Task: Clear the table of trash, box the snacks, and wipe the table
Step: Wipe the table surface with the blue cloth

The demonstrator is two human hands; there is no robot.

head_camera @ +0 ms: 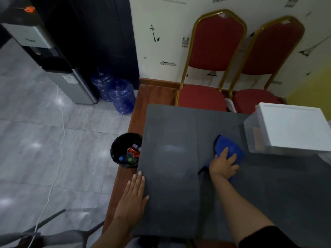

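A dark grey table [172, 158] fills the middle of the view. My right hand [223, 164] presses flat on a blue cloth [231, 147] lying on the table's right half. My left hand [133, 196] rests flat and open on the table's left edge, holding nothing. A clear plastic box with a white lid [290, 127] stands at the table's far right corner. A black-lined trash bin [126, 150] sits on the floor just left of the table, with a red can and bottles inside.
Two red chairs with gold frames [215, 51] stand against the wall behind the table. Blue water jugs [121, 97] and a water dispenser [53, 59] stand at the far left. A white cable [60, 133] runs across the tiled floor.
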